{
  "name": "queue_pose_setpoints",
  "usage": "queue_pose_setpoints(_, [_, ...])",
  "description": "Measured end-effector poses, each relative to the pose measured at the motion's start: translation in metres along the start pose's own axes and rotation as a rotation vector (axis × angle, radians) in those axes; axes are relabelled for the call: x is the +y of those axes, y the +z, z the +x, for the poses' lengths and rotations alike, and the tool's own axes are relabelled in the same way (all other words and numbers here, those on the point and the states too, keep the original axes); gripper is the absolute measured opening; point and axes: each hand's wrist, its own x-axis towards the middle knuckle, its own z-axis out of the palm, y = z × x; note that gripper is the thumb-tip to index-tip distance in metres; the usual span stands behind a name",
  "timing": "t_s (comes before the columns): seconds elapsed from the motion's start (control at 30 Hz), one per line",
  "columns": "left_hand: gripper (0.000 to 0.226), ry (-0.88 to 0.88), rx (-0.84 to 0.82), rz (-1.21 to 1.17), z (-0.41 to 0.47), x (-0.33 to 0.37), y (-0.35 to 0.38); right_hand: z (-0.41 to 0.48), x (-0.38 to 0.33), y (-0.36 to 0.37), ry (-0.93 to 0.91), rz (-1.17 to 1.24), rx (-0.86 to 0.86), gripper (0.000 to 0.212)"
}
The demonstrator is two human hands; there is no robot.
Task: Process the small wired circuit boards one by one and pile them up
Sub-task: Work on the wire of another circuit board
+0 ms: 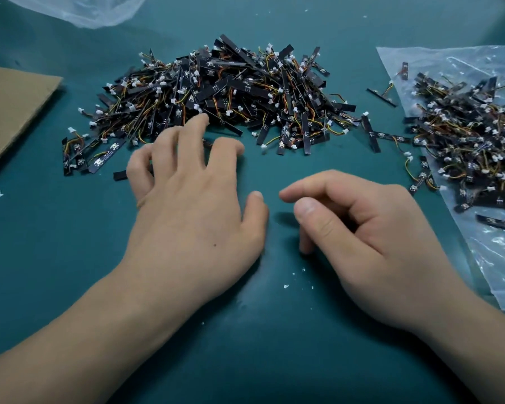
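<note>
Teal surface (245,330) fills my view, with white crumbs (286,286) scattered on it just behind the gap between the hands.

My left hand (193,217) lies palm down with its fingers spread and a little bent. The fingertips (201,119) reach the near edge of the pile (231,91) of black boards with orange and yellow wires and white plugs, which sits straight ahead of that hand. I see nothing gripped in it, though a few boards lie half hidden under the outer fingers.

My right hand (370,237) hangs just beside the left, not touching it. Its fingers are loosely curled, and thumb and forefinger are parted with nothing visible between them.

To the right of that hand lies a clear bag (493,258) flat on the surface, and on it a second heap (473,135) of the same boards. One stray board (381,96) lies between pile and bag.

Far to the left of my left hand is a sheet of cardboard (12,112). Beyond it, at the far edge, is crumpled plastic (94,10).
</note>
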Motion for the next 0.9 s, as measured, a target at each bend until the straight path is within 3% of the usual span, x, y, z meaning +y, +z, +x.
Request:
queue_pose_setpoints(0.2, [0.084, 0.057, 0.089, -0.165, -0.001, -0.001, 0.002, 0.000, -0.002, -0.001, 0.025, -0.014, -0.015, 0.014])
queue_pose_setpoints(0.4, [0.077, 0.192, 0.140, -0.503, 0.002, -0.004, 0.005, -0.001, -0.002, 0.000, 0.030, -0.005, 0.014, 0.011])
queue_pose_setpoints(0.5, [0.070, 0.136, 0.155, -0.704, 0.011, -0.008, 0.003, 0.000, -0.001, 0.001, 0.039, -0.031, -0.007, 0.012])
queue_pose_setpoints(0.7, [0.060, 0.253, 0.154, -0.692, 0.011, -0.011, 0.003, 0.001, -0.001, 0.002, 0.032, -0.085, -0.017, 0.013])
queue_pose_setpoints(0.9, [0.051, 0.259, 0.088, -0.671, 0.012, -0.010, 0.002, 0.000, -0.002, 0.001, 0.029, -0.113, -0.023, 0.014])
